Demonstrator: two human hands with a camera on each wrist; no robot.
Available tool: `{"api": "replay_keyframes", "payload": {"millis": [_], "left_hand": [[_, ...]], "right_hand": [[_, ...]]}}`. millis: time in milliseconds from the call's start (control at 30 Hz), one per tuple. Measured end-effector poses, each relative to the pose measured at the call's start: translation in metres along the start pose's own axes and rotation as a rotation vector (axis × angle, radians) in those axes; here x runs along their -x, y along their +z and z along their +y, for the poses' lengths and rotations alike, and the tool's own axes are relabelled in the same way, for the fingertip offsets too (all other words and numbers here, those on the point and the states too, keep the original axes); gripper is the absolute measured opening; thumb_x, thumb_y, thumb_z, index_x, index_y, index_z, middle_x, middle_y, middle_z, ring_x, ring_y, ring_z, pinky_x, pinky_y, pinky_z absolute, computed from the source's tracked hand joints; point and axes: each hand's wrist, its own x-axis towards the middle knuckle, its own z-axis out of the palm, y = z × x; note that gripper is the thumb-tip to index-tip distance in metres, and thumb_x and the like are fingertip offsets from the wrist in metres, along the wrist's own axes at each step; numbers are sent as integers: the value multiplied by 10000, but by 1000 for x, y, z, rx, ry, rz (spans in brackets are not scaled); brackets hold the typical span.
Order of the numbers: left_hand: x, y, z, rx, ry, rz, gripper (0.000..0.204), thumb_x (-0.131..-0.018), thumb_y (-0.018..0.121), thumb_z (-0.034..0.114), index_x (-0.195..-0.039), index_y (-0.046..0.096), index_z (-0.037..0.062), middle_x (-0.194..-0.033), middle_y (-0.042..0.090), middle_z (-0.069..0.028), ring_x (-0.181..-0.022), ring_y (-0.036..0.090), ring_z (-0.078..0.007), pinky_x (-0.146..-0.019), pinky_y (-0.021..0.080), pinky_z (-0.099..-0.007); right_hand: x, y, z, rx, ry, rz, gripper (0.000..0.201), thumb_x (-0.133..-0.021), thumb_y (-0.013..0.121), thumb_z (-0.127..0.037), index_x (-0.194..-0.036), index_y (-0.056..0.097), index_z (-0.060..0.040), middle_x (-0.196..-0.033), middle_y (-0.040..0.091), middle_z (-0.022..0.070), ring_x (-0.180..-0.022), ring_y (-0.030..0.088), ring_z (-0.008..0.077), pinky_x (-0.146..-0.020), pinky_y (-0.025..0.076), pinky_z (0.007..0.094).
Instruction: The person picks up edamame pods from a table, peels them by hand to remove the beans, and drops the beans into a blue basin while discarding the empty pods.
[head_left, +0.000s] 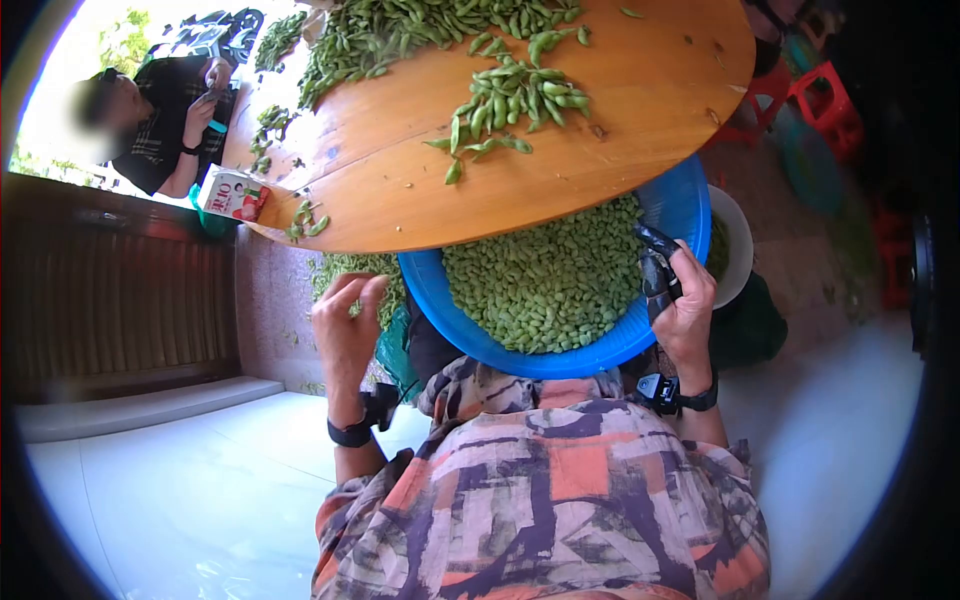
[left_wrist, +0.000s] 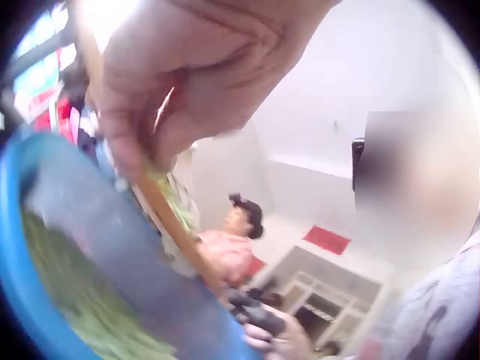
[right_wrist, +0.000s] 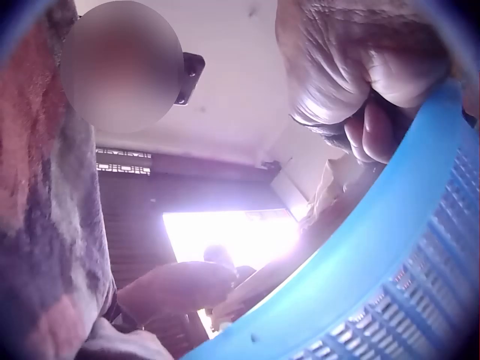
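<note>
My left hand (head_left: 348, 325) is bent left of the blue basket (head_left: 425, 300), above a heap of green pods (head_left: 350, 265) on the floor. In the left wrist view its thumb and fingers come together with a blurred bit of green at their tips; I cannot tell if that is held. My right hand (head_left: 685, 300) hovers over the basket's right rim, its fingers loosely bent with nothing seen between them. Black covers (head_left: 655, 272) wrap some of its digits. Shelled green soybeans (head_left: 545, 280) fill the basket on my lap, partly under the table edge.
The wooden table (head_left: 400, 200) juts over the basket, bearing a small pile of soybean pods (head_left: 515, 95) and a larger one (head_left: 400, 35) behind. A red-and-white carton (head_left: 235, 195) stands at its left edge. Beyond is a seated person (head_left: 165, 110). A white bowl (head_left: 738, 250) and red stools (head_left: 825, 105) are right.
</note>
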Motion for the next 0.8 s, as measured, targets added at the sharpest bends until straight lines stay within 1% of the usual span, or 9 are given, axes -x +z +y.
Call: {"api": "replay_keyframes", "payload": {"millis": [33,133,167,267,333,500,633,733,800], "left_hand": [[4,-7,-15,-387,114,151,79,-858,654,23,-920,701,5,-878,695,-107,-732,664,-208,-677,517,-290],[11,-16,-28,-728,189,359,94,-832,693,32,-923,705,11,-872,703,-102,-762,675,-224,-717,514,-299],[10,-12,-27,-725,190,362,94,-832,693,32,-923,705,11,-872,703,-102,-762,675,-224,-717,514,-299],[-8,6,13,176,-35,351,148,-801,714,-5,-947,698,14,-876,697,-97,-773,677,-186,-719,512,-288],[-37,20,46,283,50,323,135,-810,704,-2,-944,687,5,-790,646,-89,-705,644,-159,-650,488,-270],[-98,60,63,7,320,169,81,-803,698,35,-882,686,31,-794,606,-72,-642,574,-161,-601,464,-292],[-98,67,61,15,336,205,74,-802,684,43,-872,672,24,-836,621,-90,-672,586,-188,-627,474,-316],[-89,64,65,157,107,149,112,-799,688,61,-893,657,8,-850,624,-119,-746,611,-260,-687,486,-359],[-93,67,69,71,205,213,114,-800,690,62,-896,656,9,-856,626,-116,-721,613,-249,-664,489,-352]], "right_hand": [[0,0,-1,-3,-8,2,162,-831,550,17,-971,624,51,-808,566,172,-717,584,346,-682,478,363],[1,-1,-1,2,21,-39,173,-815,537,15,-961,619,56,-801,562,186,-720,587,361,-682,480,376],[2,-2,0,6,18,-37,173,-815,537,15,-961,619,56,-801,562,186,-720,587,361,-682,480,376],[2,-2,1,63,49,-108,231,-862,561,-1,-1070,650,46,-948,662,151,-861,651,259,-792,493,318],[2,2,1,34,10,-24,179,-803,538,17,-958,616,61,-814,576,190,-731,592,370,-691,485,383],[5,1,9,73,-25,-13,202,-785,534,24,-965,617,63,-826,573,197,-742,585,386,-691,482,380],[1,1,-5,2,46,-41,307,-705,492,65,-982,623,50,-787,519,185,-713,547,380,-658,454,383],[0,0,-6,12,56,-94,394,-642,456,86,-996,625,42,-759,465,173,-682,511,363,-629,429,381],[0,0,-6,15,60,-100,417,-625,445,88,-999,623,43,-755,454,168,-675,502,358,-624,424,376]]}}
